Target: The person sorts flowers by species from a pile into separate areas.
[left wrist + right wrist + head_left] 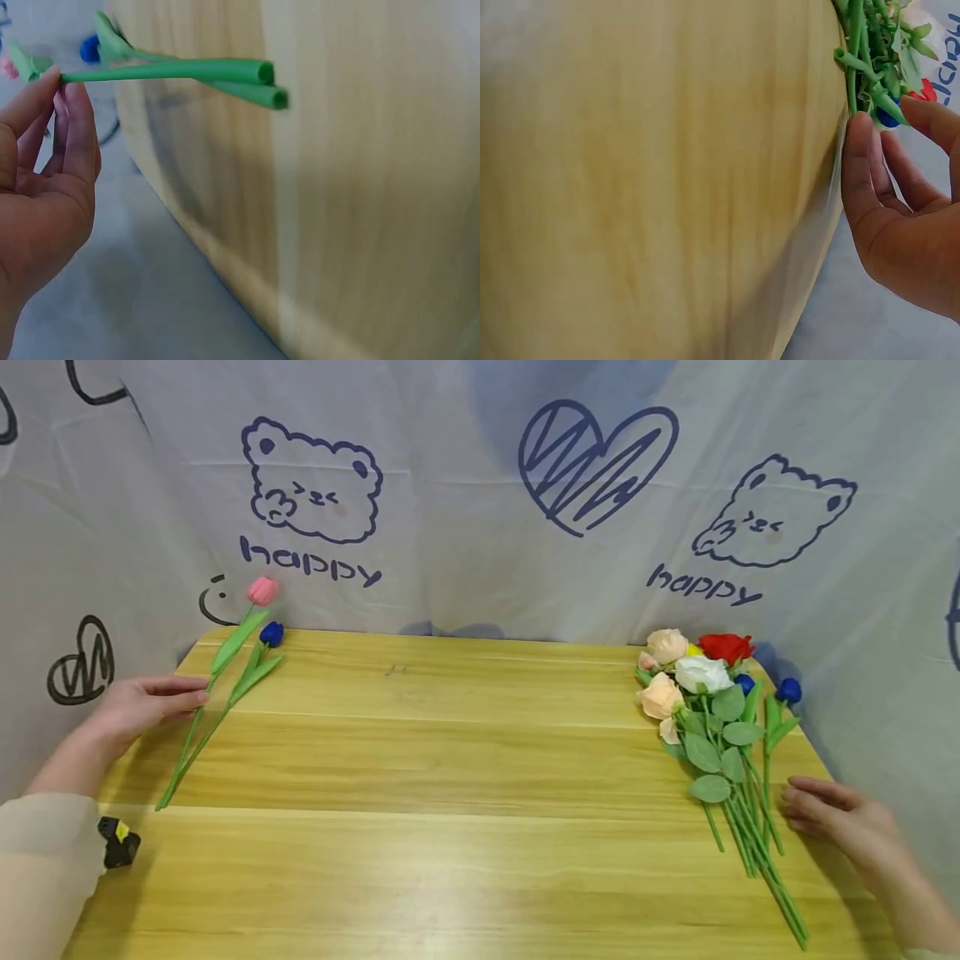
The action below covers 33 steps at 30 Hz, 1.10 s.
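Note:
At the left of the table, my left hand pinches the stem of a pink tulip between thumb and fingertips. A blue tulip lies beside it, and the two green stems cross near their lower ends. In the left wrist view the cut end of a tulip stem points away from the fingers. My right hand is at the right side with loosely bent fingers and nothing in its grasp. Its fingertips are close to the stems of a blue tulip at the edge of a flower pile.
The pile on the right has a red rose, a white rose, peach roses and long green stems. A small black object lies by the left sleeve. White cloth with drawings surrounds the wooden table.

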### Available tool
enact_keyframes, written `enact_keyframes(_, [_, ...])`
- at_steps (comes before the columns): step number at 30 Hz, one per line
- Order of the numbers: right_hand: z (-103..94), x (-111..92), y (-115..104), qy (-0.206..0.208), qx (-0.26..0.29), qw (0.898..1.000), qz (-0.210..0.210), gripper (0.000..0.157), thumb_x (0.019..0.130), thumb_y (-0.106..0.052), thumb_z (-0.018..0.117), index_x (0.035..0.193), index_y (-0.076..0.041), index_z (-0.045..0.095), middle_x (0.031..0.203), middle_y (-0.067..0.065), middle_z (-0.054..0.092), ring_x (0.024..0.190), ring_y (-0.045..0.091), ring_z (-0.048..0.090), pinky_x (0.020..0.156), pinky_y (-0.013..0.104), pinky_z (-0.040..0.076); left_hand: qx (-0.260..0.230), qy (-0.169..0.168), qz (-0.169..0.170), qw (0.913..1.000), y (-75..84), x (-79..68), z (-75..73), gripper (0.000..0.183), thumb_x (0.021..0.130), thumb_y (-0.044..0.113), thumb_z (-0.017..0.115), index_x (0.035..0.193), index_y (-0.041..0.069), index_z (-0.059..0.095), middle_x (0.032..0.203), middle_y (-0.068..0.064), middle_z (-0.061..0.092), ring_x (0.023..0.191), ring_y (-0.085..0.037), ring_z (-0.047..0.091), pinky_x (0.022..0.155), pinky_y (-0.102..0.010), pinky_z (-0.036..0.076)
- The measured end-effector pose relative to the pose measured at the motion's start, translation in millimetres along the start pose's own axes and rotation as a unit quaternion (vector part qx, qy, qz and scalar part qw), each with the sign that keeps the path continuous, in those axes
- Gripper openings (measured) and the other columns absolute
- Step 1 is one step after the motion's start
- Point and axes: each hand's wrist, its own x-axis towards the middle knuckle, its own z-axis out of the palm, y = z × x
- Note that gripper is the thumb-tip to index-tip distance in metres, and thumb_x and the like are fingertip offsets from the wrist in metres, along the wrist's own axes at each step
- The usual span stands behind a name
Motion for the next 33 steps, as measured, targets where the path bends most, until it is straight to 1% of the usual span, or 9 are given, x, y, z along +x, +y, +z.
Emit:
enact_keyframes(2, [-0.6, 1, 1, -0.010, -0.021, 1.000, 0.001, 0.076, 0.107, -0.033, 0.062, 0.154, 0.017, 0.030, 0.095, -0.031, 0.064, 0.086, -0.004, 0.069, 0.079, 0.026, 0.064, -0.003, 0.001, -0.009, 1.0000, -5.0, 2.1, -4.4, 0.023, 0.099, 0.017, 0.075, 0.096, 0.039, 0.081, 0.094, 0.027, 0.071, 0.086, 0.006, 0.071, 0.078, -0.018, 0.062])
enact_keyframes(4, [-0.9, 2, 2, -0.016, -0.027, 0.999, 0.006, 0.076, 0.107, -0.031, 0.062, 0.154, 0.018, 0.027, 0.095, -0.031, 0.063, 0.086, -0.005, 0.068, 0.080, 0.026, 0.064, -0.001, -0.008, -0.018, 0.9998, -10.3, 3.6, -7.2, 0.024, 0.099, 0.017, 0.075, 0.094, 0.040, 0.080, 0.093, 0.026, 0.072, 0.085, 0.005, 0.071, 0.078, -0.018, 0.062])
enact_keyframes(9, [-0.4, 5, 3, -0.035, -0.018, 0.999, 0.002, 0.066, 0.106, -0.022, 0.063, 0.152, 0.017, 0.035, 0.096, -0.028, 0.067, 0.088, -0.002, 0.071, 0.081, 0.027, 0.064, 0.030, -0.025, -0.039, 0.9985, -23.9, 1.9, -8.7, 0.018, 0.098, 0.022, 0.077, 0.096, 0.040, 0.081, 0.093, 0.027, 0.071, 0.086, 0.006, 0.069, 0.077, -0.017, 0.061])
enact_keyframes(14, [0.1, 8, 4, -0.060, -0.007, 0.998, -0.012, 0.061, 0.105, -0.018, 0.065, 0.148, 0.019, 0.040, 0.099, -0.025, 0.070, 0.090, 0.001, 0.072, 0.081, 0.028, 0.065, 0.032, -0.016, -0.039, 0.9986, -33.2, 0.4, -6.0, 0.013, 0.097, 0.025, 0.078, 0.100, 0.036, 0.083, 0.095, 0.029, 0.069, 0.087, 0.009, 0.068, 0.077, -0.017, 0.061])
enact_keyframes(20, [2.5, 7, 2, -0.060, -0.029, 0.998, -0.021, 0.063, 0.107, -0.016, 0.062, 0.149, 0.022, 0.034, 0.100, -0.024, 0.069, 0.089, 0.001, 0.071, 0.079, 0.028, 0.065, -0.022, -0.023, -0.024, 0.9992, -34.6, 3.4, -2.7, 0.019, 0.099, 0.015, 0.074, 0.099, 0.032, 0.082, 0.097, 0.026, 0.070, 0.088, 0.006, 0.070, 0.077, -0.018, 0.062])
enact_keyframes(24, [1.9, 6, 0, -0.062, -0.031, 0.998, -0.013, 0.065, 0.107, -0.019, 0.063, 0.150, 0.021, 0.034, 0.101, -0.023, 0.069, 0.090, 0.002, 0.072, 0.080, 0.028, 0.065, -0.095, -0.028, -0.013, 0.9950, -33.1, 3.4, -3.5, 0.027, 0.101, 0.005, 0.069, 0.098, 0.028, 0.082, 0.098, 0.020, 0.072, 0.088, 0.002, 0.072, 0.076, -0.019, 0.062])
enact_keyframes(27, [0.5, 6, -1, -0.066, -0.029, 0.997, -0.007, 0.067, 0.107, -0.022, 0.063, 0.150, 0.020, 0.035, 0.102, -0.022, 0.069, 0.090, 0.002, 0.072, 0.081, 0.029, 0.065, -0.124, -0.020, -0.008, 0.9920, -29.6, 3.0, -8.2, 0.028, 0.101, 0.003, 0.068, 0.096, 0.027, 0.082, 0.096, 0.017, 0.074, 0.086, 0.000, 0.073, 0.074, -0.018, 0.062])
enact_keyframes(29, [-0.1, 7, 0, -0.066, -0.030, 0.997, -0.006, 0.067, 0.107, -0.023, 0.063, 0.150, 0.019, 0.035, 0.102, -0.022, 0.070, 0.090, 0.003, 0.072, 0.081, 0.029, 0.065, -0.103, -0.008, -0.006, 0.9946, -27.2, 3.5, -12.9, 0.028, 0.101, 0.006, 0.069, 0.095, 0.030, 0.082, 0.094, 0.019, 0.073, 0.085, 0.002, 0.072, 0.073, -0.017, 0.062])
enact_keyframes(33, [0.4, 6, 0, -0.065, -0.032, 0.997, -0.003, 0.069, 0.106, -0.025, 0.064, 0.151, 0.019, 0.035, 0.102, -0.022, 0.069, 0.091, 0.003, 0.072, 0.081, 0.029, 0.065, 0.007, 0.027, -0.001, 0.9996, -27.8, 5.6, -22.1, 0.027, 0.101, 0.019, 0.071, 0.091, 0.044, 0.078, 0.091, 0.030, 0.068, 0.082, 0.009, 0.067, 0.070, -0.014, 0.059])
